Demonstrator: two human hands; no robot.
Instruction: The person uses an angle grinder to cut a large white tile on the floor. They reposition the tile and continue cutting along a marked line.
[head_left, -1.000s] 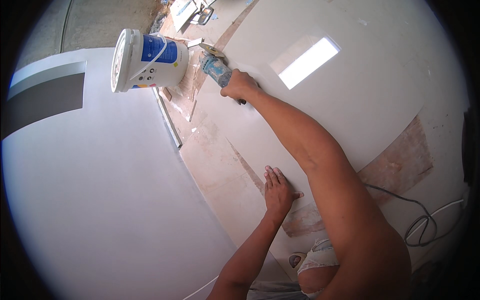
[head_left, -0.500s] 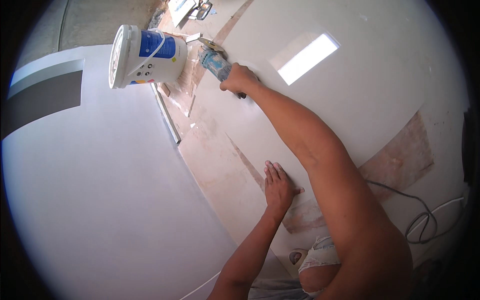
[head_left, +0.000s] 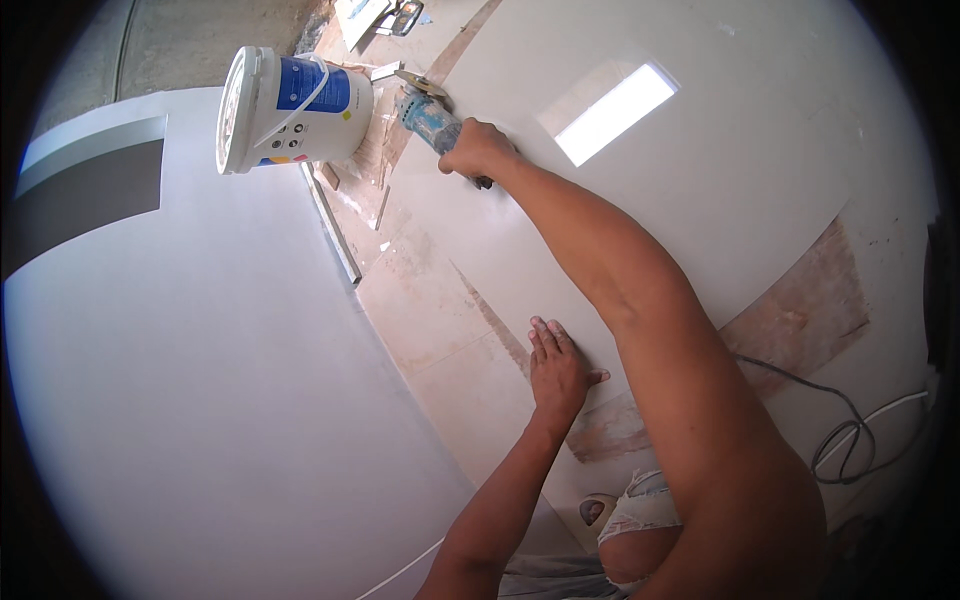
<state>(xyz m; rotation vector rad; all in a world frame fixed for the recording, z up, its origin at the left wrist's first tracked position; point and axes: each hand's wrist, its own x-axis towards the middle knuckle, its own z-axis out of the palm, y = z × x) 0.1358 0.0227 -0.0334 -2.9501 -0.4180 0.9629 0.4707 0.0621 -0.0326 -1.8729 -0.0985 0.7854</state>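
Observation:
My right hand [head_left: 480,152] is wrapped round the body of a teal angle grinder [head_left: 430,122], at the end of my outstretched arm. The grinder's disc [head_left: 420,84] sits at its far end, close to the edge of a large glossy pale tile [head_left: 640,230]. My left hand [head_left: 558,370] lies flat on that tile nearer to me, fingers stretched forward and thumb out to the side. Whether the disc touches the tile I cannot tell.
A white bucket [head_left: 335,120] with a blue label stands left of the grinder. Thin offcut strips [head_left: 335,225] lie beside the white wall [head_left: 200,380]. A dark cable [head_left: 850,440] coils at the right. Brownish dusty patches [head_left: 800,290] show along the tile's edge.
Almost nothing differs. The whole view has shifted very slightly, while both hands and the grinder keep their places.

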